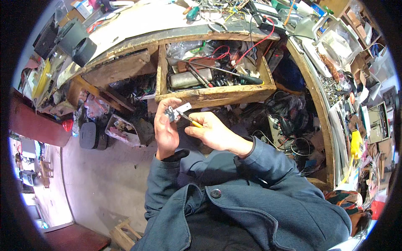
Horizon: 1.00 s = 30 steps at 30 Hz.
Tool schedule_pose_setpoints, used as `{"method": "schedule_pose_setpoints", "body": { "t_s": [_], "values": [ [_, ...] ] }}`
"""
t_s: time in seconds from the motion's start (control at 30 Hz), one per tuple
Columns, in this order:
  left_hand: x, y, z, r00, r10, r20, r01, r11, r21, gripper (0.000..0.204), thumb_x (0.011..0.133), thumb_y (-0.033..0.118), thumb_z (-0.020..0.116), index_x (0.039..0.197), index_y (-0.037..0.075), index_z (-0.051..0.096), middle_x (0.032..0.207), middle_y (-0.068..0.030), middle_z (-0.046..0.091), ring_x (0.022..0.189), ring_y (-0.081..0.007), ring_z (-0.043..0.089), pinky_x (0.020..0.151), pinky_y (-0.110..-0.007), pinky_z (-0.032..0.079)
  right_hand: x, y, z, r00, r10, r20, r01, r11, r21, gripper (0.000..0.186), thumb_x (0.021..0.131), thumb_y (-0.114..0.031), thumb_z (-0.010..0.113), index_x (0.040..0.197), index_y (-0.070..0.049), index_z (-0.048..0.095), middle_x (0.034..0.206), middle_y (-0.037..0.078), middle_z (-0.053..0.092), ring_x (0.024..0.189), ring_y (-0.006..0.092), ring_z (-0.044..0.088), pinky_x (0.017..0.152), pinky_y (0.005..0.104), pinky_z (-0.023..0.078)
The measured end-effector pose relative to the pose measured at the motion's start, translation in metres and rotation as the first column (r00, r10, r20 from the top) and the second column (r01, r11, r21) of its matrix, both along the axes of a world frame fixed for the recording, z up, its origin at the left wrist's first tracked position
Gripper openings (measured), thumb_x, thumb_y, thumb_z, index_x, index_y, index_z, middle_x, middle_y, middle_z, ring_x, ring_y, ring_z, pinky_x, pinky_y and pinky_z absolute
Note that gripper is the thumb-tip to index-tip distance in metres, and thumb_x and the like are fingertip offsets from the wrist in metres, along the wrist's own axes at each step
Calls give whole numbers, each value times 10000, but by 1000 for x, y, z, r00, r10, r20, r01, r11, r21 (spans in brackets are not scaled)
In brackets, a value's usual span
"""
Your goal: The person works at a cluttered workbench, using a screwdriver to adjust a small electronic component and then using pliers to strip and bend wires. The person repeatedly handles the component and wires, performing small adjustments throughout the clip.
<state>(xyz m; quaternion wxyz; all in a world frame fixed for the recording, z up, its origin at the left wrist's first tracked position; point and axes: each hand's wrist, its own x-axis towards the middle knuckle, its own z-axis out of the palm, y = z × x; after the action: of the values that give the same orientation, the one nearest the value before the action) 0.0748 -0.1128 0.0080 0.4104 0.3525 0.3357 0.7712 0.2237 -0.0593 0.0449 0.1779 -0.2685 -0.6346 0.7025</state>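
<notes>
Our left hand (164, 130) holds in bent fingers a small grey-white part (181, 109), near the open drawer (217, 97); our right hand (214, 131) pinches a yellow-handled tool (196, 124) close at it. This part looks light and stiff, maybe slippery; its edges seem best to grip.

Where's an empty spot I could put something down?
The white tabletop has a bare stretch between the dark cylinder and the green-handled tool. The pale floor is open too, between the black box and the wooden frame. The drawer is packed, and the right-hand bench is heaped with clutter.
</notes>
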Motion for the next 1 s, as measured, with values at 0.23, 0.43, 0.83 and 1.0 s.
{"method": "schedule_pose_setpoints", "body": {
  "t_s": [0.23,0.43,0.83,1.0],
  "values": [
    [0,8,-16,994,95,62,-99,992,77,484,918,443,529,1115,3,569,1004,-56,608,943,-133,586,823,-271,466,-3,-11,-6,997,3,-74,-6,999,-43,54,877,-37,614,853,-38,565,686,-59,470,594,54,401,511,262,344],
    [6,10,-12,980,113,162,-122,992,45,478,892,458,549,1084,20,555,948,-17,543,872,-108,531,767,-243,442,-2,-16,-2,990,-10,-142,-16,983,-183,129,861,-13,649,831,-69,536,605,-37,486,421,54,424,375,237,331],
    [8,10,-12,986,133,105,-136,990,23,408,954,424,480,1075,43,561,969,-1,547,865,-80,525,742,-208,425,0,-8,-20,982,-9,-191,-84,878,-472,111,807,-11,645,826,-69,552,663,-23,516,489,55,415,417,219,313],
    [10,8,-10,972,233,12,-231,969,-89,401,992,402,412,1078,59,600,918,33,562,821,-58,519,677,-195,370,-2,-5,-30,985,-39,-171,1,977,-213,106,798,-38,624,754,-58,530,670,-41,483,615,49,411,533,248,340]
  ]
}}
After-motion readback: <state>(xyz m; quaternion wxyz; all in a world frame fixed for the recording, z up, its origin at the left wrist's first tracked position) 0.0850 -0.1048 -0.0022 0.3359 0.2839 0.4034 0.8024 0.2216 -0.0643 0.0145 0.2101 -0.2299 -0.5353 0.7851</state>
